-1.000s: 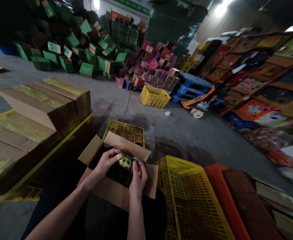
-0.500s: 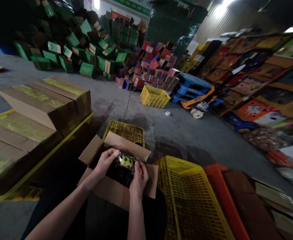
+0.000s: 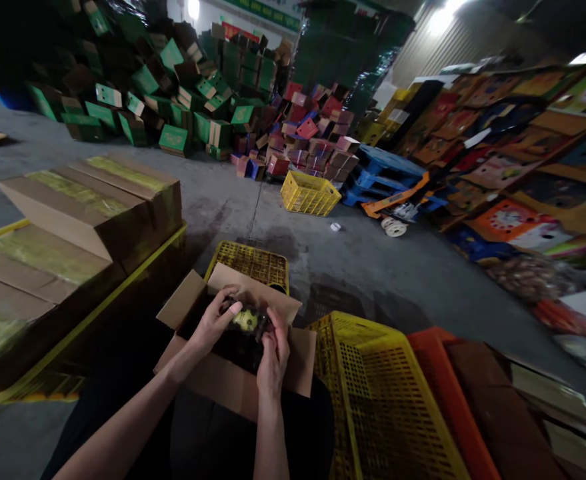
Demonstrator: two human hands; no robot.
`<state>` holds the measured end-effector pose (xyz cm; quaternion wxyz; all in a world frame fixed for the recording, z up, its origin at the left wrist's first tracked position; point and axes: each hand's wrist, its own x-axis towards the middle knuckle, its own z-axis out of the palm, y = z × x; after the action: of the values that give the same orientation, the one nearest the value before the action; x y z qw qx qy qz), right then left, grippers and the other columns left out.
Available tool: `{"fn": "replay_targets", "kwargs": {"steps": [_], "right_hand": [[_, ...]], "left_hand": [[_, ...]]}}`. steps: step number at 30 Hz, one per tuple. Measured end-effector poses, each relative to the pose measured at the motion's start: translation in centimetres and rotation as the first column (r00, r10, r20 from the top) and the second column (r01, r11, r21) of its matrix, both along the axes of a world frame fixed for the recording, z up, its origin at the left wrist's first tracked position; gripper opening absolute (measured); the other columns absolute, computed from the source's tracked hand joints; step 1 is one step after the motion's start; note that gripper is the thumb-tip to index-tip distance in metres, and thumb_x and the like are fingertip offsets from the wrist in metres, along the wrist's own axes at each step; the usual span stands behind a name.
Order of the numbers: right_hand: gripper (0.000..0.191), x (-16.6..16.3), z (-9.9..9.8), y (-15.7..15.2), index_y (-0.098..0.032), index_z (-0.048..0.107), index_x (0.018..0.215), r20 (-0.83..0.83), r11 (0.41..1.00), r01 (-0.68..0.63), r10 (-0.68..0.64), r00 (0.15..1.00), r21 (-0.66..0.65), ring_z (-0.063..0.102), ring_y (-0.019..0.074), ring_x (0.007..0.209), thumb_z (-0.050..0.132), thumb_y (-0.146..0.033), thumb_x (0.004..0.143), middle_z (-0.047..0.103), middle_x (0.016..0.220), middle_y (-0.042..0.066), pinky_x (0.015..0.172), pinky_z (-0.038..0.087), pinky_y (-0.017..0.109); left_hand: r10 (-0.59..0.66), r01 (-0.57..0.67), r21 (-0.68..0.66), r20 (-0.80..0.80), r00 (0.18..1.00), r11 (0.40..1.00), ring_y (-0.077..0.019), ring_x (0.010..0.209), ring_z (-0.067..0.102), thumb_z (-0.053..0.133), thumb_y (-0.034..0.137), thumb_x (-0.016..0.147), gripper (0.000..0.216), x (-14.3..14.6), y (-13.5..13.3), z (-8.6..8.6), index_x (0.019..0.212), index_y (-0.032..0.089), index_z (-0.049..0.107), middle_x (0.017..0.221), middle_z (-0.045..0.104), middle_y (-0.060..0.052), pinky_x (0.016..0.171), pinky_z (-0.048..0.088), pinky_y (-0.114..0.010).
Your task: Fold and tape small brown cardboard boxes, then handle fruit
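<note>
On my lap rests a cardboard box (image 3: pixel 230 383) with its flaps spread and a dark inside. Just above its opening, a small glossy plastic-wrapped pack with a yellow-green, dark-spotted face (image 3: pixel 247 321) is held between my hands. My left hand (image 3: pixel 217 321) grips its left end, thumb on top. The right end is in my right hand (image 3: pixel 274 347), with the fingers bent round it. What exactly the wrapper contains I cannot make out. Black material fills the box beneath, too dark to identify.
Taped cartons (image 3: pixel 87 207) sit on a yellow crate at my left. To my right stand a yellow crate (image 3: pixel 387 380) and an orange crate (image 3: pixel 447 387) with brown cartons. An upturned yellow crate (image 3: pixel 247 260) lies ahead; a pallet jack (image 3: pixel 397 200) is farther off.
My fingers have shifted on the pack, the right ones from a pinch at its edge to a wider hold. The pack's face has turned, and less of its yellow-green shows.
</note>
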<state>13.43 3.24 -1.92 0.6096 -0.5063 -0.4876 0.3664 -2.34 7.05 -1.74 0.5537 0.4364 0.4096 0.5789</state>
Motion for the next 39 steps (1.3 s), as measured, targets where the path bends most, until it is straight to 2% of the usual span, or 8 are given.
{"fn": "replay_targets", "kwargs": {"steps": [7,12,16,19,25,32,35,39], "right_hand": [[0.032,-0.1,-0.2,0.1,-0.027,0.072,0.120,0.008,0.995,-0.097,0.097,0.995,0.019,0.049,0.0268,0.137,0.061,-0.031,0.090,0.051,0.149,0.008,0.110,0.045,0.042],[0.022,0.2,-0.9,0.6,-0.021,0.076,0.100,-0.015,0.998,0.063,-0.063,0.998,0.010,0.063,0.0253,0.116,0.066,-0.036,0.088,0.065,0.129,0.011,0.098,0.053,0.039],[0.023,0.4,-0.9,0.9,-0.020,0.076,0.095,-0.007,0.995,0.099,-0.099,0.995,0.008,0.064,0.0259,0.114,0.068,-0.040,0.086,0.068,0.123,0.010,0.095,0.053,0.038],[0.034,0.3,-0.7,0.9,-0.021,0.072,0.113,-0.059,0.990,0.141,-0.142,0.988,-0.022,0.065,0.0259,0.112,0.064,-0.044,0.089,0.069,0.124,0.011,0.094,0.054,0.039],[0.040,-0.1,-1.0,1.1,-0.019,0.068,0.114,-0.253,0.960,0.255,-0.277,0.927,-0.119,0.070,0.0224,0.093,0.063,-0.049,0.089,0.069,0.121,0.013,0.078,0.059,0.036],[0.037,0.1,-1.1,1.3,-0.018,0.068,0.106,-0.341,0.951,0.281,-0.307,0.888,-0.127,0.070,0.0196,0.086,0.065,-0.050,0.087,0.070,0.110,0.011,0.073,0.060,0.034],[0.037,0.2,-1.0,1.3,-0.017,0.068,0.104,-0.358,0.944,0.302,-0.329,0.874,-0.129,0.070,0.0191,0.084,0.064,-0.050,0.088,0.071,0.107,0.010,0.071,0.060,0.033],[0.036,0.1,-0.9,1.3,-0.017,0.069,0.102,-0.391,0.944,0.306,-0.329,0.860,-0.122,0.069,0.0173,0.081,0.066,-0.050,0.087,0.070,0.105,0.009,0.070,0.059,0.031]], "left_hand": [[0.001,-0.003,-0.016,-0.119,0.993,1.000,-0.0239,0.094,0.066,0.056,0.056,0.094,0.046,-0.1,0.2,0.1,0.108,0.015,0.071,0.097,0.072,-0.008,0.083,0.051,-0.032],[0.050,0.018,0.206,-0.322,0.945,0.978,-0.0314,0.127,0.054,0.062,0.056,0.089,0.045,-0.2,-0.1,-0.1,0.112,0.019,0.074,0.128,0.064,-0.013,0.110,0.041,-0.043],[-0.077,0.234,0.272,-0.488,0.870,0.933,-0.0283,0.119,0.061,0.072,0.046,0.085,0.056,0.4,-0.8,-0.2,0.135,0.023,0.059,0.128,0.065,-0.011,0.105,0.047,-0.042],[0.040,0.163,0.295,-0.578,0.815,0.942,-0.0265,0.124,0.058,0.063,0.043,0.093,0.055,0.1,-1.2,0.2,0.143,0.025,0.049,0.134,0.061,-0.010,0.107,0.046,-0.040],[0.259,0.066,0.327,-0.842,0.474,0.943,-0.0270,0.109,0.060,0.051,0.034,0.098,0.032,-3.4,-1.2,1.0,0.128,0.026,0.058,0.119,0.062,-0.008,0.097,0.049,-0.042],[0.121,0.309,0.172,-0.977,0.177,0.935,-0.0274,0.096,0.056,0.044,0.002,0.084,0.030,-5.0,-1.5,-1.1,0.092,0.022,0.065,0.097,0.063,-0.009,0.087,0.042,-0.040],[0.107,0.308,0.140,-0.987,0.121,0.941,-0.0305,0.102,0.056,0.047,0.004,0.084,0.027,-4.7,-1.1,-1.0,0.090,0.021,0.068,0.100,0.065,-0.012,0.089,0.039,-0.043],[0.004,0.460,0.085,-0.984,0.176,0.884,-0.0315,0.108,0.056,0.059,0.014,0.085,0.018,-3.6,-0.3,-0.1,0.097,0.021,0.069,0.107,0.068,-0.012,0.091,0.040,-0.042]]}}
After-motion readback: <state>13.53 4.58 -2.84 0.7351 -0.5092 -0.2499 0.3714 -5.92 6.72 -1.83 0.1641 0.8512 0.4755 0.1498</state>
